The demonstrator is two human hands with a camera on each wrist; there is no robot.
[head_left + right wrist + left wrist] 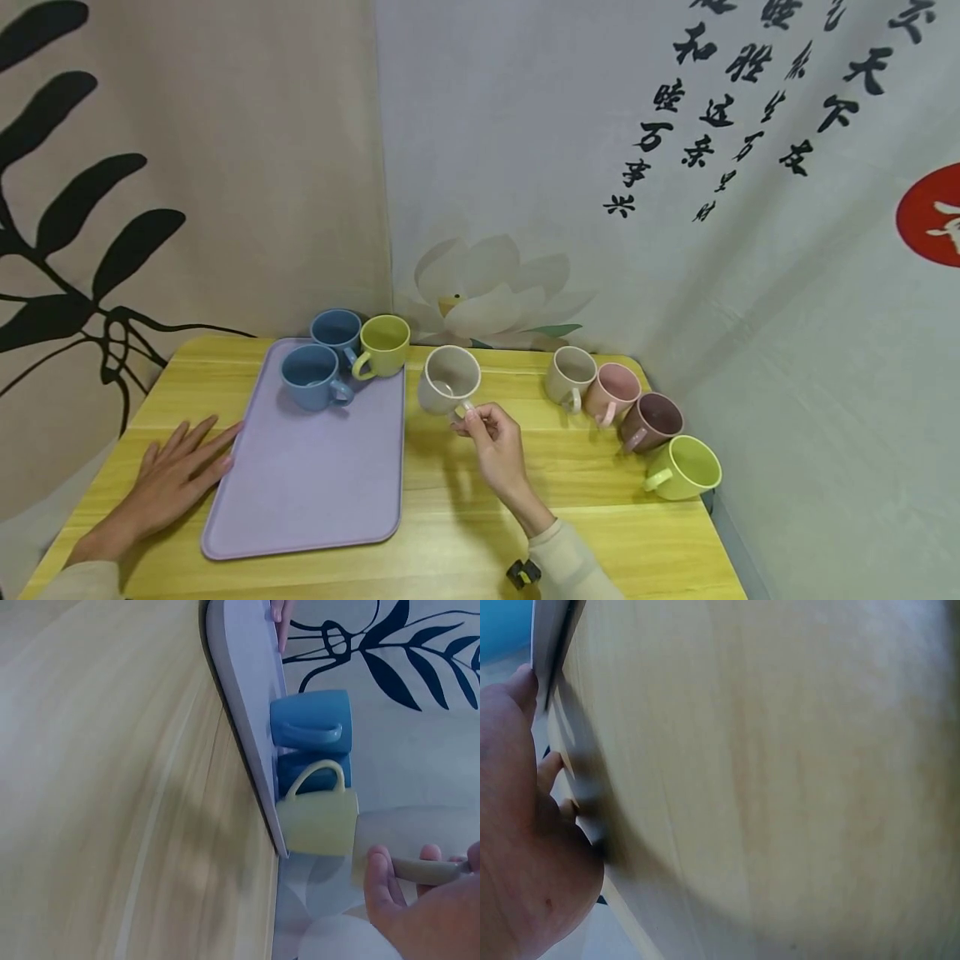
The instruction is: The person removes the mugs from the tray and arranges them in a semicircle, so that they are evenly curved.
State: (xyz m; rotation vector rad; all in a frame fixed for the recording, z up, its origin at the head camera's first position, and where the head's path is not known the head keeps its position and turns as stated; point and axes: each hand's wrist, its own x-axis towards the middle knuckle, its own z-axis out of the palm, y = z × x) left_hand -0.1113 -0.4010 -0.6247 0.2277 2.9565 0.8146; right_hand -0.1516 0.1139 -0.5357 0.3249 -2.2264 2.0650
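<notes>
My right hand (497,446) pinches the handle of an off-white mug (448,379), which hangs upright above the table just right of the tray. In the right wrist view the thumb and fingers of the right hand (427,900) close round that handle. A lilac tray (322,483) lies on the table, with two blue mugs (309,377) and a yellow-green mug (386,343) at its far end. Fingers outstretched, my left hand (176,479) rests at the tray's left edge. The left wrist view has its thumb against the tray's side.
Along the table's right side stand a beige mug (568,373), a pink mug (613,392), a dark mauve mug (654,419) and a lime mug (686,468). A printed curtain (487,150) hangs right behind the wooden table (465,533).
</notes>
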